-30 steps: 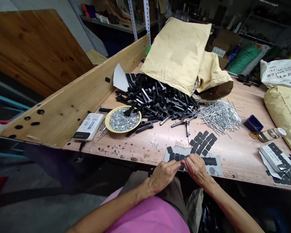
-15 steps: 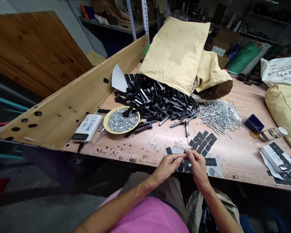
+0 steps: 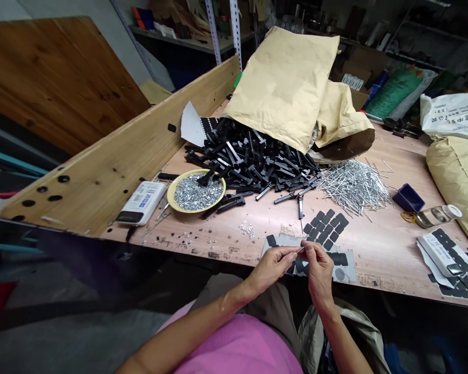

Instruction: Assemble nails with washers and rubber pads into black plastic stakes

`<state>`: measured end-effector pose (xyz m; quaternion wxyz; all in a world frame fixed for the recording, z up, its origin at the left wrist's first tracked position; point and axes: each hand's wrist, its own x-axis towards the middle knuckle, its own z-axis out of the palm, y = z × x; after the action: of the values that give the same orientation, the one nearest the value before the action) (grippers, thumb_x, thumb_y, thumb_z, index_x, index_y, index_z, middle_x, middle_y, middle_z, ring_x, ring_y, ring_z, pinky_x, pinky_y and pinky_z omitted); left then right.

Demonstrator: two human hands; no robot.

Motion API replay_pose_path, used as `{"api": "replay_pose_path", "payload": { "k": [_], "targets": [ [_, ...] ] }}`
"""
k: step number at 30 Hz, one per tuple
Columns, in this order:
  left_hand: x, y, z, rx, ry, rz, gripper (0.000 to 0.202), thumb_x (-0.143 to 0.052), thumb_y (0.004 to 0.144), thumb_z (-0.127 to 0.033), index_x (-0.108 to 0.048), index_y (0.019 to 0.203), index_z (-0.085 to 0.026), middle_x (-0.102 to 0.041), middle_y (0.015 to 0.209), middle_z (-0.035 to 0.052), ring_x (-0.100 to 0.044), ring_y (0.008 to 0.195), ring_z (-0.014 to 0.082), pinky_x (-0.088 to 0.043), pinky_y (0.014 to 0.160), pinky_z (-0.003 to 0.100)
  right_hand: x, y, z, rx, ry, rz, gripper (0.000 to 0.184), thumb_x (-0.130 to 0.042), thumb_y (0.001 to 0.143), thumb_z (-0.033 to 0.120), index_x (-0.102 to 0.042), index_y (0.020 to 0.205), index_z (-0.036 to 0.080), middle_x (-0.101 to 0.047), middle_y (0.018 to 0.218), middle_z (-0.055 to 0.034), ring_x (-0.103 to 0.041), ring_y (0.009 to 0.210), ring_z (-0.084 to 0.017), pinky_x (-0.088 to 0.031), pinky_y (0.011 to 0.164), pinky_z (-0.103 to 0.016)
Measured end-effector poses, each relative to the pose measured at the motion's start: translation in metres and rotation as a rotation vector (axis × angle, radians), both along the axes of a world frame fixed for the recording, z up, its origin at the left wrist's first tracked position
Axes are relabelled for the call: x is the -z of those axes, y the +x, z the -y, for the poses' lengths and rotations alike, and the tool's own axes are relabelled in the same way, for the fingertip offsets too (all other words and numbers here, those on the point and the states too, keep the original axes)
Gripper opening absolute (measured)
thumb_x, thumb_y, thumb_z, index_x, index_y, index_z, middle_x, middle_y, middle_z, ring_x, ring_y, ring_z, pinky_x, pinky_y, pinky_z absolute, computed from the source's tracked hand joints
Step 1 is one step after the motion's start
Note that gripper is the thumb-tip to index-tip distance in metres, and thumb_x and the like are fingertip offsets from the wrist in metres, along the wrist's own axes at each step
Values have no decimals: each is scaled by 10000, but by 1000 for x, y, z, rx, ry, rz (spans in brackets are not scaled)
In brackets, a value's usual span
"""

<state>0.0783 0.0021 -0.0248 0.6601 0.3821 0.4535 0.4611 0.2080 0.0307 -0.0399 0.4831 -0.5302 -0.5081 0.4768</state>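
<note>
My left hand (image 3: 272, 266) and my right hand (image 3: 320, 270) meet at the table's near edge, fingertips pinched together on a small thin metal piece (image 3: 299, 250) held between them. Just beyond them lies a grey sheet (image 3: 345, 267) carrying black oblong pads (image 3: 325, 226). A pile of black plastic parts (image 3: 253, 161) spills from a tan paper sack (image 3: 286, 83). A heap of metal pins (image 3: 353, 187) lies to its right, and a yellow bowl (image 3: 197, 192) of small silvery bits stands at the left.
A white device (image 3: 142, 201) lies by the wooden side board (image 3: 120, 156). A small blue tray (image 3: 407, 197), a clear bottle (image 3: 437, 214), pad sheets (image 3: 448, 257) and another tan sack (image 3: 458, 176) are at the right. Loose silvery bits (image 3: 248, 228) dot the wooden table (image 3: 390, 244).
My hands lifted off the grey pad sheet and drew slightly toward me, now pinching a small metal piece between the fingertips. The right forearm swung downward.
</note>
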Motion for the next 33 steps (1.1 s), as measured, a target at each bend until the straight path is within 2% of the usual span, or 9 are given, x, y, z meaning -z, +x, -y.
{"api": "replay_pose_path", "payload": {
  "k": [7, 13, 16, 20, 23, 25, 27, 30, 33],
  "targets": [
    [-3, 1, -2, -17, 64, -95, 464, -516, 785, -455, -693, 1036, -107, -311, 459, -71, -313, 473, 88, -294, 475, 219, -1, 1, 3, -42, 17, 46, 314, -600, 794, 466, -715, 795, 174, -627, 735, -28, -573, 624, -133, -492, 602, -268],
    [1, 2, -2, -13, 88, -140, 420, -496, 807, -409, -693, 1052, -131, -448, 454, -42, -429, 491, 113, -379, 514, 233, 1, 12, 1, -111, 67, 78, 260, -596, 813, 433, -731, 851, 213, -651, 852, -48, -599, 706, -144, -511, 629, -269],
    [4, 0, -2, 7, 88, -191, 403, -481, 815, -374, -689, 1064, -135, -596, 568, 4, -505, 539, 127, -417, 553, 246, 3, 22, -5, -208, 76, 93, 218, -636, 786, 420, -738, 834, 233, -656, 831, -42, -607, 728, -152, -510, 621, -263],
    [6, -6, -4, 60, 152, -257, 295, -532, 788, -307, -734, 946, -163, -708, 836, 65, -602, 797, 179, -451, 735, 275, -1, 36, -13, -367, 136, 197, 194, -649, 784, 405, -745, 819, 240, -656, 754, -35, -610, 695, -150, -496, 588, -247],
    [5, -10, -5, 171, 82, -211, 304, -553, 777, -321, -726, 964, -155, -633, 634, 18, -518, 588, 118, -408, 571, 227, -7, 44, -13, -439, 223, 320, 196, -638, 800, 399, -747, 838, 239, -649, 716, -32, -603, 639, -139, -482, 547, -232],
    [4, -12, -6, 259, -14, -120, 388, -537, 790, -382, -691, 1046, -135, -452, 488, -54, -338, 442, 68, -281, 443, 195, -12, 48, -12, -477, 281, 397, 212, -616, 822, 396, -742, 887, 238, -656, 720, -35, -609, 637, -139, -489, 558, -231],
    [3, -12, -6, 306, -68, -48, 469, -521, 796, -441, -652, 1111, -120, -320, 471, -92, -227, 422, 53, -194, 417, 191, -18, 51, -12, -514, 326, 457, 246, -566, 860, 396, -729, 954, 237, -673, 757, -44, -626, 668, -144, -502, 590, -234],
    [2, -11, -8, 318, -43, -78, 484, -530, 790, -452, -652, 1102, -103, -294, 487, -94, -231, 442, 53, -183, 431, 196, -24, 54, -14, -572, 331, 503, 277, -516, 890, 405, -725, 962, 238, -687, 761, -44, -637, 671, -142, -505, 592, -229],
    [1, -11, -10, 351, -3, -162, 397, -523, 803, -379, -682, 1045, -107, -344, 498, -78, -261, 462, 56, -198, 445, 199, -28, 56, -19, -637, 293, 508, 271, -539, 874, 415, -734, 882, 228, -692, 710, -33, -638, 628, -135, -498, 554, -215]
  ]
}}
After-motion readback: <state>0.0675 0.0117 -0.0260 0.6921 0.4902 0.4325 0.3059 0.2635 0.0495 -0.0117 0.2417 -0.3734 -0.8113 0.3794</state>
